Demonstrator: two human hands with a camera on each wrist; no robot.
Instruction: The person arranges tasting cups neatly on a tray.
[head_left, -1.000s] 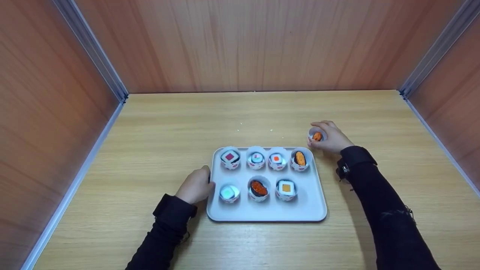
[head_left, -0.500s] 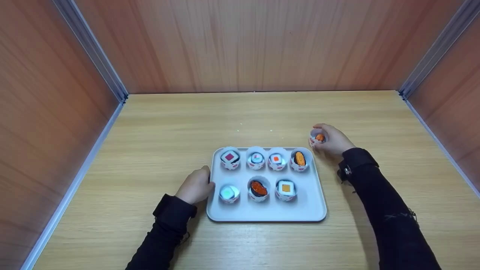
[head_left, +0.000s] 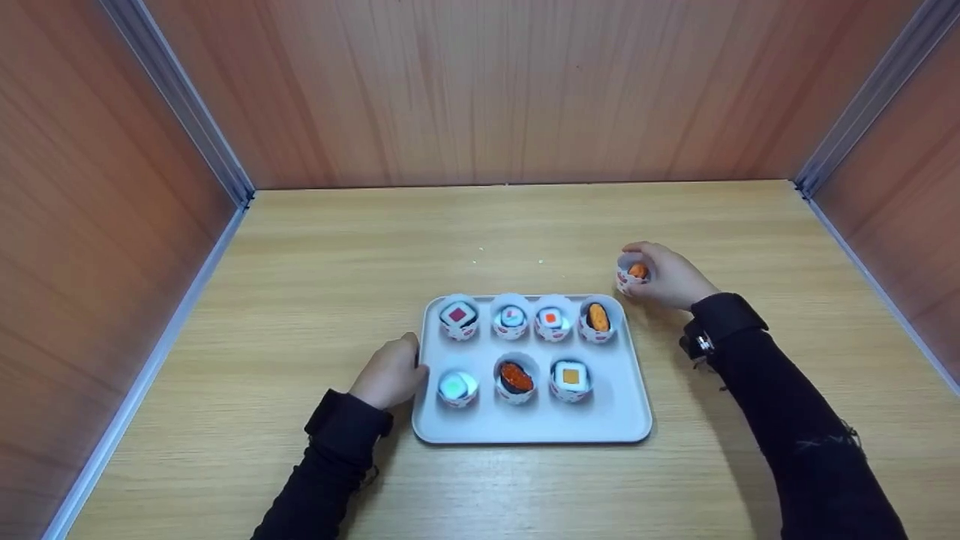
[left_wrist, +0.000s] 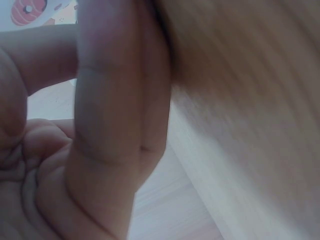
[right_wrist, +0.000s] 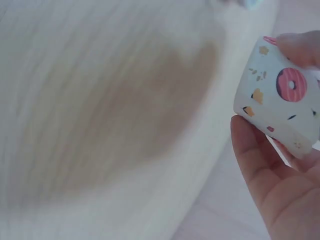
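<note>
A paper cup [right_wrist: 277, 95] printed with pink donuts is held by my right hand [head_left: 673, 277], thumb on one side and fingers on the other. An orange-topped sushi piece [head_left: 638, 271] shows inside it. In the right wrist view the hand's shadow lies on the table some way from the cup. My left hand [head_left: 390, 371] grips the left edge of the white tray [head_left: 615, 420], thumb over the rim. Its bent fingers [left_wrist: 110, 100] fill the left wrist view, close to the table. Several similar cups of sushi stand on the tray, including one with red roe [head_left: 517, 377].
Four-sided tray stands on a light wooden table [head_left: 360, 247], with wood panels [head_left: 510, 90] behind and at both sides. Small white crumbs lie beyond the tray. A yellow-topped square sushi piece [head_left: 571, 376] sits in the front row's rightmost cup.
My right hand and its cup shift slightly right and nearer, then back up and left a little. My left hand and the tray keep their places.
</note>
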